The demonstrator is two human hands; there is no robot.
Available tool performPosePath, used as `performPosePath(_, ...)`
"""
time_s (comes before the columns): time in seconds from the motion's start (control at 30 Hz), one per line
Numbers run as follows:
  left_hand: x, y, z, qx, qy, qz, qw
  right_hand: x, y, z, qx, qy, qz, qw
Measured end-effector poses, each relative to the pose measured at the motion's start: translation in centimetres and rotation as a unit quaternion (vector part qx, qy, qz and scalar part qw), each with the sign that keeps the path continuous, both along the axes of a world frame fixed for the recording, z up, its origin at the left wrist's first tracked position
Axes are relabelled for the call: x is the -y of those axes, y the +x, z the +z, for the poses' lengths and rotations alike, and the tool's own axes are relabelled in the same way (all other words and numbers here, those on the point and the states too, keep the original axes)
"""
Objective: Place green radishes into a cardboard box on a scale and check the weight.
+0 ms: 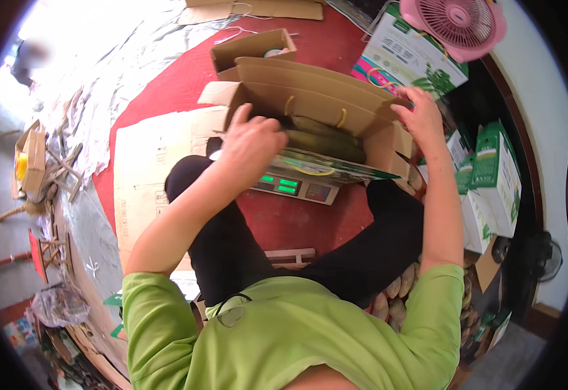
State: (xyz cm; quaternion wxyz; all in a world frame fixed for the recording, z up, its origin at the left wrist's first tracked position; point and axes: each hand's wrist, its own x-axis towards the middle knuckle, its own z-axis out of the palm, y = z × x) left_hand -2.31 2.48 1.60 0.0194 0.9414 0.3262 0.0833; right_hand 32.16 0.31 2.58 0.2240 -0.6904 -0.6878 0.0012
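An open cardboard box (320,91) stands in front of me, its brown inside showing and yellow cord handles on its walls. Long dark green vegetables (326,144) lie inside it. Under the near side sits a digital scale (320,193) with a lit green display, partly covered by the box. My left hand (251,142) is over the box's left end, index finger stretched out and the others loosely bent, holding nothing that I can see. At the far right corner, my right hand (422,116) has its thumb and fingers bent round the edge of the raised flap.
A smaller carton (253,52) stands behind the box. A pink fan (463,23) rests by a white and green carton (411,52) at the far right. More green and white cartons (498,172) stand right, near piled brownish tubers (398,299). Flattened cardboard (138,175) lies left.
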Motion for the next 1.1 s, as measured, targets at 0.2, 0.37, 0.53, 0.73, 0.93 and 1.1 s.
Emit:
performPosePath(0.2, -0.9, -0.7, 0.3, 0.02, -0.015, -0.054, 0.998, -2.7, 0.5, -0.2, 0.036, -0.096, 0.012, 0.995)
performPosePath(0.37, -1.9, -2.3, 0.3, 0.019, -0.028, -0.045, 0.998, -3.4, -1.8, 1.6, 0.068, -0.11, 0.012, 0.991)
performPosePath(0.53, -3.7, -7.0, -0.1, 0.106, -0.003, -0.004, 0.994, -6.1, -6.1, 4.5, 0.082, -0.051, 0.074, 0.993)
performPosePath(0.73, -4.7, -15.0, 1.0, 0.15, 0.014, 0.082, 0.985, -11.3, -14.3, 8.4, 0.156, 0.038, 0.158, 0.974)
performPosePath(0.93, -1.8, -24.0, 6.1, 0.144, 0.114, 0.14, 0.973, -14.0, -23.9, 13.0, 0.188, 0.059, 0.203, 0.959)
performPosePath(1.1, 2.6, -30.8, 9.2, 0.08, 0.143, 0.215, 0.963, -13.3, -32.7, 13.2, 0.111, 0.047, 0.267, 0.956)
